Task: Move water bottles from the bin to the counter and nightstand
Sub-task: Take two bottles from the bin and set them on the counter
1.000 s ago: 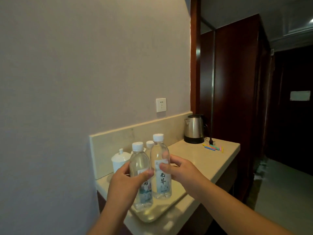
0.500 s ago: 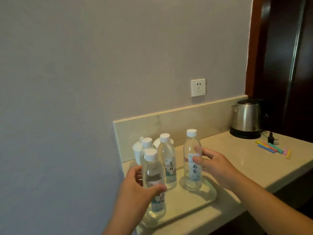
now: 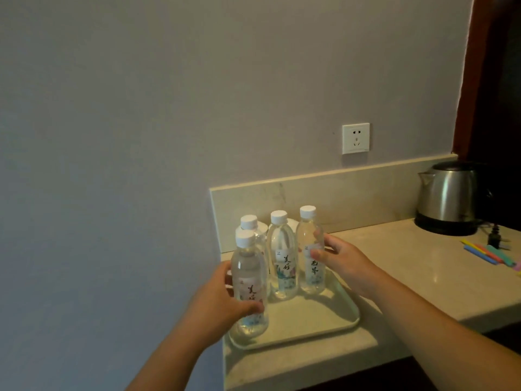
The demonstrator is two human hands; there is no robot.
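We have four water bottles on the pale tray (image 3: 332, 328), which lies at the left end of the bench (image 3: 408, 277), and all of them stand upright with the long axis vertical. Our left hand (image 3: 222, 301) is wrapped around the front bottle (image 3: 249, 289) at the near left corner of the tray; the thumb crosses its label, and the base seems to rest on the tray, though we cannot tell this for sure. Our right hand (image 3: 342, 262) is at 3 o'clock from the right bottle (image 3: 311, 249), with the fingers half open and the fingertips (image 3: 317, 253) touching its side, so we judge that this hand is letting the bottle go and does not hold it firmly. The middle bottle (image 3: 283, 255) stands just beside the right one, at its 9 o'clock, and the back bottle (image 3: 252, 225) is mostly hidden behind the front one. We think that the next move asks each hand to draw straight back, the left toward 7 o'clock and the right toward 4 o'clock, because the bottles are close together and a sideways touch could tip one against another. Well apart at 2 o'clock are the kettle (image 3: 448, 197) and some coloured sticks (image 3: 490, 253); the wall socket (image 3: 355, 138) is above. Nothing stands in the way of our hands.
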